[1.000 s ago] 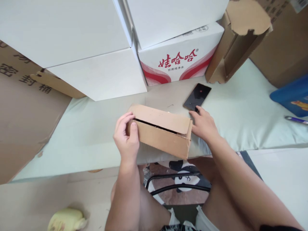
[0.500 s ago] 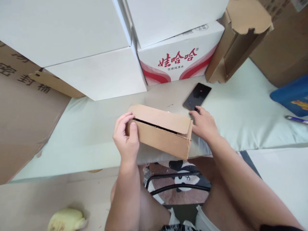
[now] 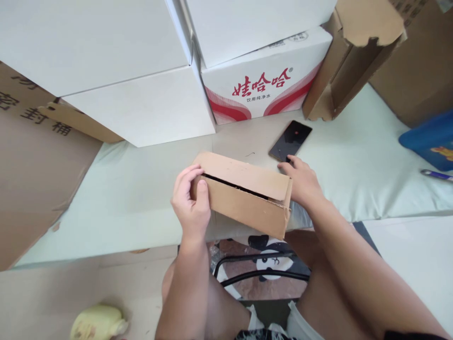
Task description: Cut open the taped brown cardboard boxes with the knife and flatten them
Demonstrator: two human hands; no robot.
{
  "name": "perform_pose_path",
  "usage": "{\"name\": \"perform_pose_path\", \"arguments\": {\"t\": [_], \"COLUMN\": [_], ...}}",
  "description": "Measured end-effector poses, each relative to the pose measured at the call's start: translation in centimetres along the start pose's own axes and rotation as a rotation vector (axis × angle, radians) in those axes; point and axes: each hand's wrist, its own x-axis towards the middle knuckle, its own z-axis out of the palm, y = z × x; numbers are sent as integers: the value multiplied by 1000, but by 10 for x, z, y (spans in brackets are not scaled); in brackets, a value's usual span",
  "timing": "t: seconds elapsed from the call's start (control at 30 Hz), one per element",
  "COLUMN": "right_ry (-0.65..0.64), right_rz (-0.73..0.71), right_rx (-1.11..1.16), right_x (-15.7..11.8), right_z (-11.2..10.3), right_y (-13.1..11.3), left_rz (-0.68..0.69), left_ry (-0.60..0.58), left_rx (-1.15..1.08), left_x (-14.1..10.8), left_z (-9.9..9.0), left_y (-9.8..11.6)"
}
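A long, narrow brown cardboard box [image 3: 244, 200] lies slanted at the table's front edge, its right end jutting toward my lap. Its top flap is nearly closed, leaving a dark slit along the front. My left hand [image 3: 193, 198] grips the box's left end, thumb on the front side and fingers over the top. Beyond the right end of the box is my right hand [image 3: 300, 179], its fingers apart and holding nothing visible. Those fingertips reach the near end of a black phone [image 3: 292, 139] lying flat; whether they press on it I cannot tell.
White cartons [image 3: 141, 108] and a red-and-white water carton [image 3: 265, 89] stand along the back. An opened brown carton [image 3: 325, 94] is beside them. At right lie a blue container [image 3: 428, 141] and a pen [image 3: 437, 175]. A yellow bottle [image 3: 97, 322] lies on the floor.
My left hand and the cardboard box have shifted a little to the right, bringing the box's end closer over my right hand. The right hand and phone stay nearly still.
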Motion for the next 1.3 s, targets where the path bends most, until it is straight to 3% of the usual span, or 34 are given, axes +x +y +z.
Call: {"name": "perform_pose_path", "arguments": {"t": [0.37, 0.77, 1.0, 1.3], "right_ry": [12, 220, -10, 49], "right_rz": [8, 93, 29, 29], "right_rx": [18, 18, -50, 0], "right_x": [-1, 3, 7, 5], "right_z": [-1, 6, 8, 9], "right_y": [0, 6, 4, 5], "left_rz": [4, -5, -4, 0], "left_ry": [-14, -34, -39, -33], "left_rx": [4, 25, 18, 9], "left_x": [1, 1, 0, 1], "left_z": [-1, -3, -3, -2], "left_y": [0, -2, -1, -1]}}
